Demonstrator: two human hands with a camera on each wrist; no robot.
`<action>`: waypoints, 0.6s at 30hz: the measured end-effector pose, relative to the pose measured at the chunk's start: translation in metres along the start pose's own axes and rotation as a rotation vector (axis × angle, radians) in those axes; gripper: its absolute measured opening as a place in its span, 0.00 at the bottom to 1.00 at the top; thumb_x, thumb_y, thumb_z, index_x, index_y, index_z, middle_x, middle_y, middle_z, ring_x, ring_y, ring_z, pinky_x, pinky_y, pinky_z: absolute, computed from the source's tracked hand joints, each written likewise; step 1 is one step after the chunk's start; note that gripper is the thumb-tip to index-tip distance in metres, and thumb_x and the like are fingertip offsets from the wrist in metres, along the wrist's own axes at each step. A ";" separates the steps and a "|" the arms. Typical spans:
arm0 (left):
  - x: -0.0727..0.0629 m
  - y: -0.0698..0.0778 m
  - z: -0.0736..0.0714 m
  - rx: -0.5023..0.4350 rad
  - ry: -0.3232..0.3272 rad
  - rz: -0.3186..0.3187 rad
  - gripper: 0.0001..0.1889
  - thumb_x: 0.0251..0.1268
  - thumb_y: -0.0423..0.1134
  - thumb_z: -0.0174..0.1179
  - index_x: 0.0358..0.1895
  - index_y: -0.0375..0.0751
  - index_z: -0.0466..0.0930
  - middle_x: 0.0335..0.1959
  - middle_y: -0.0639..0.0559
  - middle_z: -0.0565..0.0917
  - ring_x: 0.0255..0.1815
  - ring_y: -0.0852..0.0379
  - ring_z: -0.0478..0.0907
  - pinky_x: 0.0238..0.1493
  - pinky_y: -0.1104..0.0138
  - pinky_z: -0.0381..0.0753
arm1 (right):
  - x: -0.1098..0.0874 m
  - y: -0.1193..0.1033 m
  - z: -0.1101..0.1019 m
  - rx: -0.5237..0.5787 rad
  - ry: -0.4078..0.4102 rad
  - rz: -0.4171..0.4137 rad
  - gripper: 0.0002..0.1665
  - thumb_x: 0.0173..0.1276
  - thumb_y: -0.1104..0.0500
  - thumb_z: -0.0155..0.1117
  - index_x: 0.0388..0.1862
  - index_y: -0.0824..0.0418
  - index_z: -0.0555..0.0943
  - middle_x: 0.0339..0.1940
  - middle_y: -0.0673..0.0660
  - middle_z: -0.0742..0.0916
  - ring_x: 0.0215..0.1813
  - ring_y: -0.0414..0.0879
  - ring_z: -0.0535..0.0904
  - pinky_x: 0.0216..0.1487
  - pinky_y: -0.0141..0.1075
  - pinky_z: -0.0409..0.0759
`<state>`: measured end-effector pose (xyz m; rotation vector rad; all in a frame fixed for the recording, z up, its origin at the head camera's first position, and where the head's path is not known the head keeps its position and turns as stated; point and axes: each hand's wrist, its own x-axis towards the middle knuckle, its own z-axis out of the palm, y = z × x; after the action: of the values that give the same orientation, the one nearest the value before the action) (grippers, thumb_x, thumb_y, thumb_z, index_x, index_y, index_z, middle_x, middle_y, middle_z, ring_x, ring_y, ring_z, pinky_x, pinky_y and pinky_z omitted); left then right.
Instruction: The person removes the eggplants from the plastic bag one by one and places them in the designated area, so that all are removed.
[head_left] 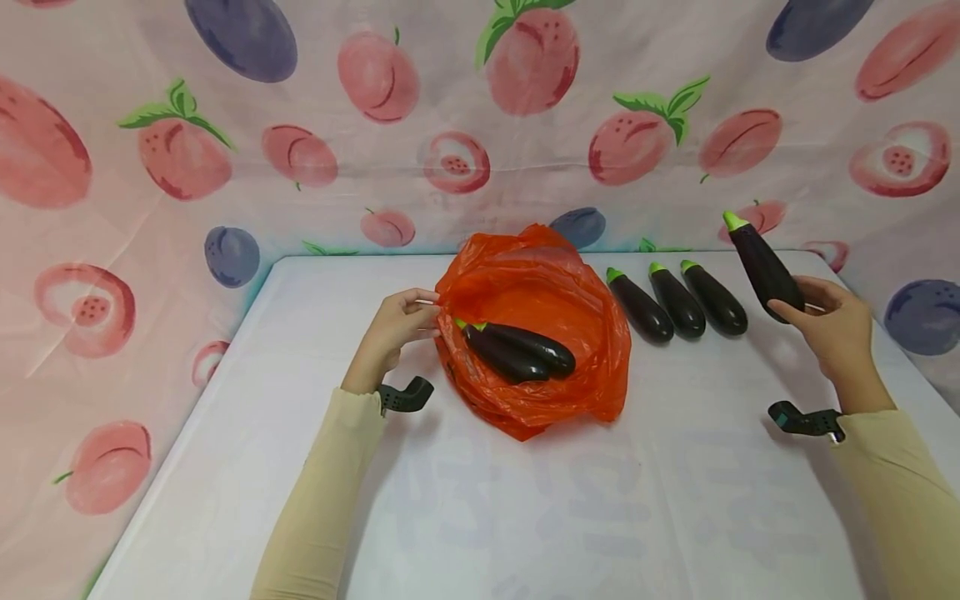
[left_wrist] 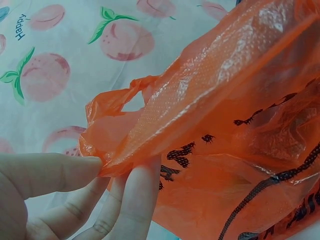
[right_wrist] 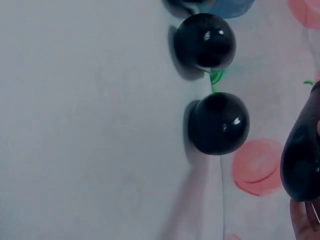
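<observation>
An orange-red plastic bag (head_left: 528, 412) lies with its mouth spread wide in the middle of the white table, two eggplants (head_left: 528, 346) inside. At its left rim, my left hand (head_left: 393, 325) pinches the plastic between thumb and fingers, as the left wrist view shows close up on the bag's edge (left_wrist: 125, 145). Off to the right, my right hand (head_left: 836, 329) grips an eggplant (head_left: 761, 262) by its thick lower end, raised above the table with its green stem pointing up and left. Part of that eggplant (right_wrist: 300, 155) shows at the right wrist view's edge.
Between bag and right hand, three more eggplants lie side by side: one close to the bag (head_left: 641, 306), a middle one (head_left: 677, 300) and a right one (head_left: 715, 298). A fruit-printed cloth (head_left: 315, 208) hangs behind the table (head_left: 247, 417).
</observation>
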<state>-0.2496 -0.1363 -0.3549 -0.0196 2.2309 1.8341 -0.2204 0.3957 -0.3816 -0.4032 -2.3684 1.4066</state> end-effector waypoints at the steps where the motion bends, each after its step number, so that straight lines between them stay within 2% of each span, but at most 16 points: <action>1: 0.000 0.000 0.000 -0.001 0.000 0.000 0.18 0.68 0.36 0.53 0.57 0.31 0.71 0.49 0.38 0.79 0.31 0.63 0.80 0.46 0.64 0.85 | 0.000 0.001 0.000 -0.008 0.008 -0.002 0.32 0.56 0.56 0.71 0.61 0.50 0.76 0.32 0.22 0.75 0.39 0.21 0.69 0.37 0.08 0.66; 8: -0.001 0.001 0.001 -0.011 0.007 -0.013 0.17 0.68 0.35 0.52 0.56 0.32 0.72 0.49 0.38 0.78 0.32 0.63 0.80 0.56 0.53 0.78 | 0.008 0.015 -0.002 -0.036 0.018 0.024 0.33 0.54 0.52 0.72 0.61 0.47 0.76 0.32 0.22 0.75 0.38 0.20 0.69 0.36 0.09 0.66; 13: -0.001 0.001 0.000 -0.003 0.005 -0.003 0.17 0.68 0.35 0.52 0.57 0.31 0.71 0.50 0.37 0.78 0.32 0.63 0.80 0.55 0.53 0.79 | 0.010 0.016 -0.002 -0.039 0.001 0.027 0.33 0.55 0.53 0.72 0.62 0.53 0.75 0.28 0.20 0.75 0.37 0.19 0.69 0.35 0.09 0.65; 18: 0.000 -0.001 0.000 0.001 0.007 -0.002 0.17 0.69 0.36 0.52 0.57 0.32 0.71 0.50 0.37 0.78 0.32 0.63 0.80 0.54 0.55 0.80 | 0.012 0.018 -0.002 -0.004 -0.010 0.066 0.28 0.54 0.54 0.73 0.56 0.47 0.78 0.26 0.21 0.76 0.34 0.19 0.69 0.32 0.10 0.66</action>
<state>-0.2495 -0.1366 -0.3559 -0.0282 2.2348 1.8346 -0.2293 0.4105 -0.3946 -0.4805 -2.3867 1.4366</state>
